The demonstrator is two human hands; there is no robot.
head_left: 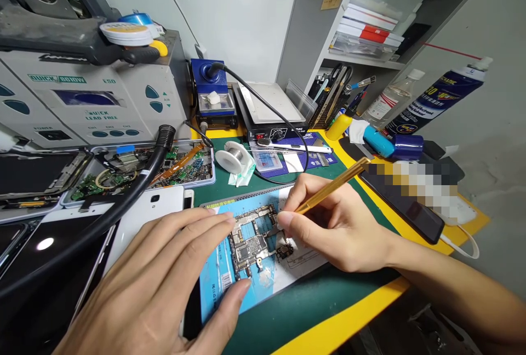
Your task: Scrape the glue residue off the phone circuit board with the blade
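A phone circuit board (250, 248) lies on a blue and white printed sheet (217, 284) over the green mat. My left hand (164, 273) is spread over the sheet's left side, its fingertips at the board's left edge and its thumb apart below. Pinched in my right hand (332, 223) is a slim gold pen-like tool (337, 184), slanting down to the left. Its tip is mostly hidden by my fingers, near the board's right part, where a small dark module (284, 251) sits.
A thick black hose (139, 179) crosses the left side over phones and an opened device (184, 166). Behind are a solder spool (230, 159), a soldering iron stand (213, 92) and a heating plate (273, 103). A black phone (402, 201) lies at right, near bottles.
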